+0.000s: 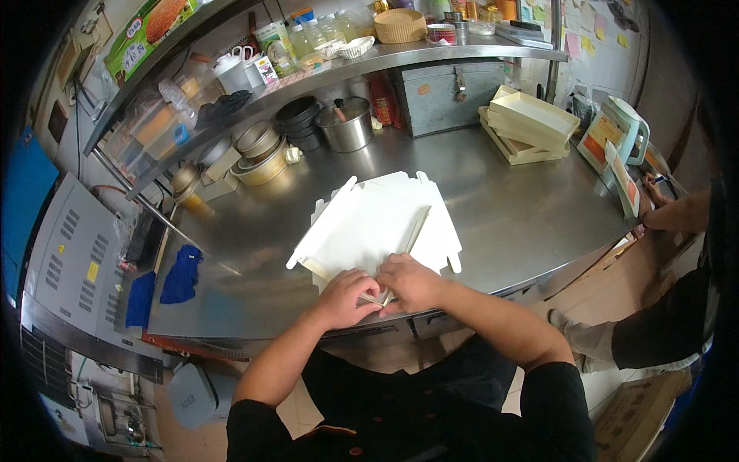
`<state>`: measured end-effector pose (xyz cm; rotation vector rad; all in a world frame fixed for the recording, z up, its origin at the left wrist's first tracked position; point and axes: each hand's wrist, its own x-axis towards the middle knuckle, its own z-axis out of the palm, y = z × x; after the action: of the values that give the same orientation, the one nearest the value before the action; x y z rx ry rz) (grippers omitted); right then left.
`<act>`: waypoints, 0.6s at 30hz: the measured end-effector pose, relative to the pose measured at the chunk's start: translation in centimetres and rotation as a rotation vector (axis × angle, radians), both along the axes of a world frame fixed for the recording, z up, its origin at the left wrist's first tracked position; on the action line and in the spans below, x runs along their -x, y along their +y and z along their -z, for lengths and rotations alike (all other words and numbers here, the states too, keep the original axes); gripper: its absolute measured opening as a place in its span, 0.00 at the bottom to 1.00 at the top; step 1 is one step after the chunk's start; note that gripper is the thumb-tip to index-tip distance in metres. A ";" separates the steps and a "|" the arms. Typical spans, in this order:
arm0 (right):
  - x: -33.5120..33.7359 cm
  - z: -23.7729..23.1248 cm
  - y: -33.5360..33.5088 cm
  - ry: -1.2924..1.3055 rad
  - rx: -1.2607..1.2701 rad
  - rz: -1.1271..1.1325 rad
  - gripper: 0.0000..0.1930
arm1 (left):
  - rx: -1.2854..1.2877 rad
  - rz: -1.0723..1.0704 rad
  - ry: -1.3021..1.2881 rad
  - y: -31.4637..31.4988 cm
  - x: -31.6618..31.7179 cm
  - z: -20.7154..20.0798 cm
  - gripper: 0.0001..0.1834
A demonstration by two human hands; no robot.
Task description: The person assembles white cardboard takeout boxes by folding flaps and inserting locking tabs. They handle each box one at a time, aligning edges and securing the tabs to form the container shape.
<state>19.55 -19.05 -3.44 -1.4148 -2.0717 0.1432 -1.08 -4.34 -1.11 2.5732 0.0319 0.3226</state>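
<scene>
A white cardboard box blank (368,223), partly folded, lies on the steel table with its side flaps spread out. At its near corner my left hand (346,299) pinches the folded edge between thumb and fingers. Right beside it, my right hand (406,283) closes on the same corner, where a folded flap stands up. The two hands almost touch. Beneath the top piece, edges of more white cardboard show on the left and right.
Folded cream box trays (531,123) are stacked at the back right, beside a grey metal chest (450,96). Pots (344,125) and round tins stand under the shelf (308,77). Blue cloths (182,274) lie at the left. Another person's hand (654,192) holds a pen at the right.
</scene>
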 end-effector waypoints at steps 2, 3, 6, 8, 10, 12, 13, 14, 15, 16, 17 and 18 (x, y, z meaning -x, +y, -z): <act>0.0 0.0 -0.1 0.020 0.033 -0.021 0.25 | -0.037 0.024 -0.037 0.1 0.1 0.4 0.14; 0.0 0.0 -0.1 0.030 0.049 -0.030 0.24 | -0.039 0.008 -0.056 0.0 0.3 0.6 0.13; 0.2 -0.3 -0.4 0.072 0.010 -0.039 0.21 | -0.080 0.000 -0.085 -0.1 0.5 0.7 0.12; -0.1 0.3 -0.4 0.067 -0.008 -0.051 0.21 | -0.148 0.058 -0.077 0.0 0.1 0.4 0.13; -0.4 -0.1 -0.7 0.108 0.056 -0.021 0.21 | -0.120 0.067 -0.062 0.0 0.0 0.1 0.14; -1.2 -1.7 -1.2 0.197 0.201 0.054 0.22 | -0.121 0.034 0.010 -0.1 0.2 -0.3 0.14; -2.5 -1.4 -1.2 0.155 0.171 0.076 0.25 | -0.135 0.005 0.071 -0.4 0.2 -1.1 0.14; -3.9 -1.6 -1.6 0.128 0.116 0.090 0.19 | -0.145 -0.026 0.133 -0.5 0.3 -1.5 0.14; -5.6 -1.0 -1.8 0.044 0.080 0.152 0.16 | -0.218 -0.031 0.177 0.1 0.3 -1.5 0.14; -6.4 -1.6 -1.9 -0.040 0.047 0.211 0.14 | -0.287 -0.038 0.222 1.1 0.2 -1.6 0.14; -6.7 -2.7 -2.5 -0.079 0.232 0.387 0.11 | -0.357 -0.046 0.268 1.7 0.1 -1.5 0.14; -6.4 -2.3 -2.4 -0.071 0.257 0.400 0.11 | -0.414 -0.080 0.234 1.7 0.3 -1.3 0.15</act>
<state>25.93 -21.49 -1.09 -1.9865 -1.8277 0.2002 -1.35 -2.62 0.17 3.0150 0.1697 0.0570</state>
